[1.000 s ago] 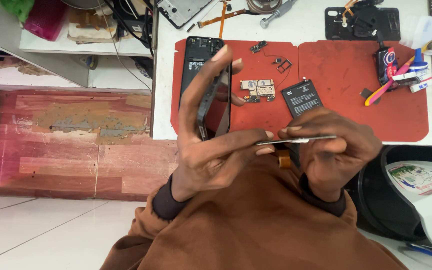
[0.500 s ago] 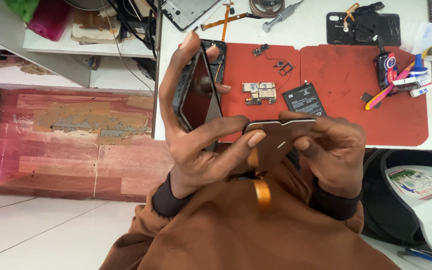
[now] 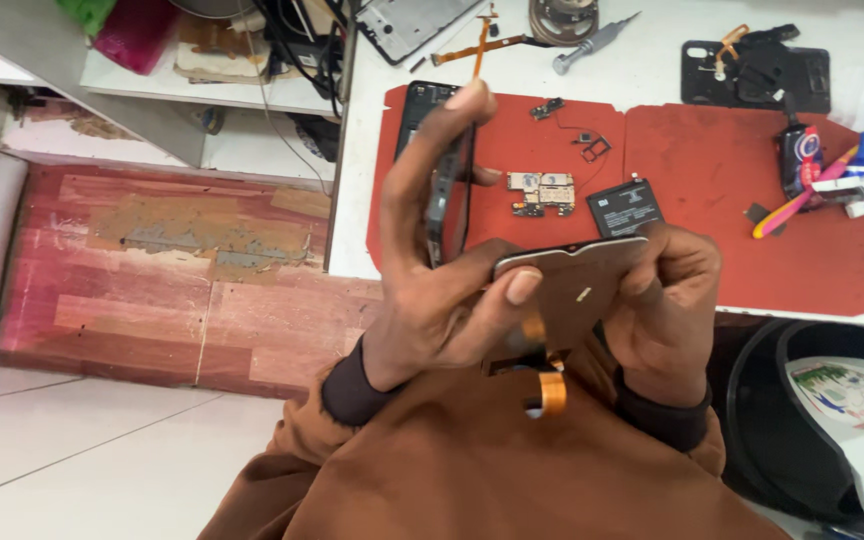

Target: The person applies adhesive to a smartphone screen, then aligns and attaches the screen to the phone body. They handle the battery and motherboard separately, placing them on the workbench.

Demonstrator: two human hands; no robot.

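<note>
- The left hand [image 3: 432, 300] grips a dark phone frame [image 3: 444, 185] edge-on between its raised fingers, while its thumb presses on a thin brown panel [image 3: 572, 290].
- The right hand [image 3: 667, 300] closes on that panel's other edge, holding it tilted above the lap.
- An orange flex ribbon [image 3: 549, 388] hangs from under the panel.
- Beyond the hands, a red mat [image 3: 732, 200] on the white table [image 3: 652, 70] carries a small circuit board [image 3: 542, 192] and a black battery [image 3: 624, 207].

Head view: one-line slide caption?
Left hand grips a phone frame while both hands hold a display panel above the red mat.
</note>
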